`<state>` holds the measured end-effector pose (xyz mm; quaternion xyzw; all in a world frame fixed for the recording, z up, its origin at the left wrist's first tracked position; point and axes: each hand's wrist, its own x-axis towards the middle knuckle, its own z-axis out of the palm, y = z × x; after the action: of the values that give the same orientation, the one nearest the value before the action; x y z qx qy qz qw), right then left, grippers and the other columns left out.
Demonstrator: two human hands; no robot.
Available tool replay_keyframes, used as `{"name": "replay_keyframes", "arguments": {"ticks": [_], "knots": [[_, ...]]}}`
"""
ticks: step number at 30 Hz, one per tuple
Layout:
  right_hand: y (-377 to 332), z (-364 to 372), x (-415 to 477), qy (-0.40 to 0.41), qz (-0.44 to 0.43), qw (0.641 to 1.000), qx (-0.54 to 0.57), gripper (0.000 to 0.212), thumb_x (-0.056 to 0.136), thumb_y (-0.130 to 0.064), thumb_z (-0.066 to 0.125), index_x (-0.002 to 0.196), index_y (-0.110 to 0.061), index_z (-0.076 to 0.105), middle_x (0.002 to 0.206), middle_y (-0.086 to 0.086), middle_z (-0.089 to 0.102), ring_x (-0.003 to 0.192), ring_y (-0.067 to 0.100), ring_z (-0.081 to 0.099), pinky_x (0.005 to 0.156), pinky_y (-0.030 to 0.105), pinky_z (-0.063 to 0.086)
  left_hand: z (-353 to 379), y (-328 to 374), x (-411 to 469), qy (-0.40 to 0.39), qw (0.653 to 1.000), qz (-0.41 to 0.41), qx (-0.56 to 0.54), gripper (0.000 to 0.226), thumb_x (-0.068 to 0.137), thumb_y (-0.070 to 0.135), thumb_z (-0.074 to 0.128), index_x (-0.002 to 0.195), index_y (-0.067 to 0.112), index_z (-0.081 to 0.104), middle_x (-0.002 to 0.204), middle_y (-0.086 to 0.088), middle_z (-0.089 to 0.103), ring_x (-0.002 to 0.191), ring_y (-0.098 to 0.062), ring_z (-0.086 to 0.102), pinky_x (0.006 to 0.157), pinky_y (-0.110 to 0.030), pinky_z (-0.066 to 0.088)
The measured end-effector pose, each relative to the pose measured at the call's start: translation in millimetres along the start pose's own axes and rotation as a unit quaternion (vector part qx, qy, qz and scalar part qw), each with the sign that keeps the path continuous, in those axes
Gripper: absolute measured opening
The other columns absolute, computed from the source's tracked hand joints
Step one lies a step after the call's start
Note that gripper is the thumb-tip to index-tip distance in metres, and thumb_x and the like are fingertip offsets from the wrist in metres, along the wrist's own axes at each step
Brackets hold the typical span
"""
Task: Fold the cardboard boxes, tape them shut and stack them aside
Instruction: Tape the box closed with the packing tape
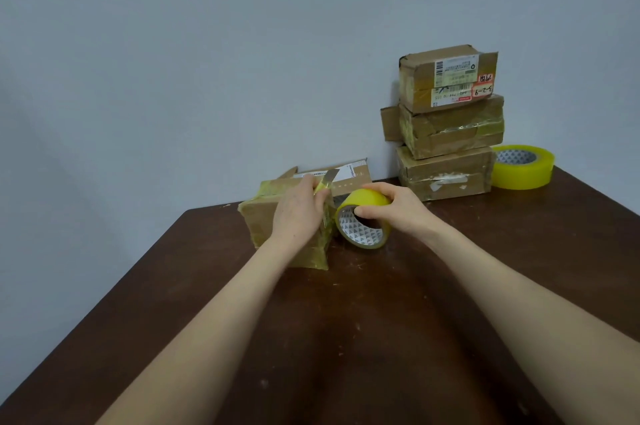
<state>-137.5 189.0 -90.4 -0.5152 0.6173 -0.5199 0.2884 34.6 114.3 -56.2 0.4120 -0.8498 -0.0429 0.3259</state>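
The cardboard box sits at about 12 o'clock on the far half of the dark wooden table, turned at an angle so one bottom corner points back at the person. Its broad taped side faces 8 o'clock. The hands hide too much of it to name its long axis for certain.

The left hand lies over the box's right end, fingers curled round a yellow utility knife. The knife's long axis is tilted, with the blade pointing up towards 1 o'clock.

Just beside the box, at its 3 o'clock, a yellow tape roll stands on edge, its open core facing 7 o'clock. The right hand grips it, fingers over the top and thumb at the rim of the core.

At 2 o'clock from there, three taped boxes are stacked against the grey wall, the top one showing labels. A second yellow roll lies flat just beside the stack, at its 3 o'clock.
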Motion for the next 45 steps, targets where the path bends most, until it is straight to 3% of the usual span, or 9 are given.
{"name": "replay_keyframes", "arguments": {"ticks": [5, 12, 17, 22, 29, 35, 39, 42, 45], "knots": [[-2.9, -9.9, -1.8, -0.014, -0.01, 1.0, 0.005, 0.043, 0.08, -0.033, 0.075, 0.119, -0.029, 0.058, 0.116, -0.002, 0.06, 0.101, 0.012, 0.057, 0.071, 0.014, 0.042, 2.9, 0.7, -3.1, 0.009, 1.0, 0.003, -0.009, 0.016, 0.099, 0.028, 0.046, 0.089, 0.016, 0.044, 0.069, 0.006, 0.046, 0.067, -0.018, 0.047, 0.056, -0.03, 0.029], [-4.3, -17.9, 1.1, -0.014, -0.021, 0.993, -0.115, 0.057, 0.076, -0.036, 0.078, 0.128, -0.027, 0.057, 0.116, -0.003, 0.054, 0.103, 0.016, 0.051, 0.08, 0.026, 0.04, 2.1, 1.5, -5.0, 0.012, 1.0, 0.013, 0.019, 0.017, 0.099, 0.028, 0.045, 0.089, 0.014, 0.044, 0.065, 0.007, 0.042, 0.064, -0.018, 0.045, 0.049, -0.027, 0.025], [3.6, -12.1, -4.0, -0.016, -0.034, 0.991, -0.128, 0.061, 0.078, -0.038, 0.076, 0.134, -0.028, 0.052, 0.118, -0.004, 0.053, 0.106, 0.015, 0.051, 0.083, 0.026, 0.039, 2.7, 0.6, -4.1, 0.011, 1.0, 0.011, 0.012, 0.018, 0.099, 0.029, 0.046, 0.093, 0.012, 0.05, 0.07, 0.004, 0.049, 0.065, -0.018, 0.048, 0.053, -0.028, 0.029], [3.7, -6.0, -7.6, -0.017, -0.017, 0.998, -0.063, 0.04, 0.095, -0.038, 0.054, 0.133, -0.025, 0.054, 0.132, 0.0, 0.054, 0.115, 0.014, 0.051, 0.095, 0.029, 0.044, -0.3, -3.8, -6.1, 0.003, 1.0, 0.018, -0.001, 0.02, 0.098, 0.029, 0.046, 0.1, 0.01, 0.052, 0.075, 0.003, 0.052, 0.069, -0.018, 0.049, 0.058, -0.029, 0.032], [-3.4, -8.1, -7.7, 0.001, -0.017, 0.989, -0.149, 0.039, 0.094, -0.034, 0.056, 0.131, -0.023, 0.055, 0.125, 0.0, 0.055, 0.105, 0.015, 0.051, 0.084, 0.027, 0.04, 1.0, -1.9, -6.8, -0.006, 0.999, 0.035, 0.014, 0.014, 0.098, 0.027, 0.048, 0.092, 0.014, 0.048, 0.073, 0.0, 0.054, 0.07, -0.023, 0.053, 0.058, -0.035, 0.039], [-3.6, 0.1, -9.6, 0.018, -0.001, 0.98, -0.199, 0.041, 0.092, -0.033, 0.058, 0.131, -0.019, 0.055, 0.131, 0.004, 0.056, 0.118, 0.022, 0.051, 0.094, 0.032, 0.041, -1.9, -3.3, -4.9, -0.019, 1.0, 0.002, 0.008, 0.025, 0.097, 0.031, 0.048, 0.108, 0.009, 0.056, 0.084, 0.001, 0.058, 0.078, -0.021, 0.056, 0.063, -0.028, 0.036], [-6.4, 3.5, -7.5, 0.021, 0.004, 0.983, -0.184, 0.047, 0.09, -0.024, 0.059, 0.136, -0.023, 0.051, 0.134, 0.001, 0.056, 0.119, 0.019, 0.052, 0.094, 0.031, 0.042, -8.0, -0.3, -1.7, -0.033, 0.999, 0.019, -0.01, 0.018, 0.097, 0.027, 0.05, 0.093, 0.01, 0.056, 0.074, 0.005, 0.049, 0.074, -0.019, 0.05, 0.063, -0.027, 0.031], [-5.7, 6.8, -3.3, 0.019, 0.025, 0.984, -0.173, 0.042, 0.09, -0.027, 0.059, 0.132, -0.024, 0.056, 0.134, -0.001, 0.057, 0.122, 0.019, 0.051, 0.099, 0.033, 0.042, -14.2, 7.9, -4.0, 0.008, 0.999, 0.04, -0.002, 0.016, 0.099, 0.026, 0.047, 0.088, 0.014, 0.049, 0.071, 0.006, 0.047, 0.069, -0.018, 0.046, 0.057, -0.028, 0.028], [-4.8, 11.0, 0.0, 0.028, 0.041, 0.983, -0.176, 0.041, 0.091, -0.03, 0.059, 0.131, -0.023, 0.058, 0.134, -0.001, 0.057, 0.123, 0.019, 0.051, 0.1, 0.034, 0.042, -19.6, 16.6, -9.2, 0.052, 0.99, 0.101, 0.078, 0.019, 0.1, 0.029, 0.042, 0.098, 0.014, 0.052, 0.071, 0.006, 0.047, 0.066, -0.018, 0.045, 0.053, -0.03, 0.028]]}}
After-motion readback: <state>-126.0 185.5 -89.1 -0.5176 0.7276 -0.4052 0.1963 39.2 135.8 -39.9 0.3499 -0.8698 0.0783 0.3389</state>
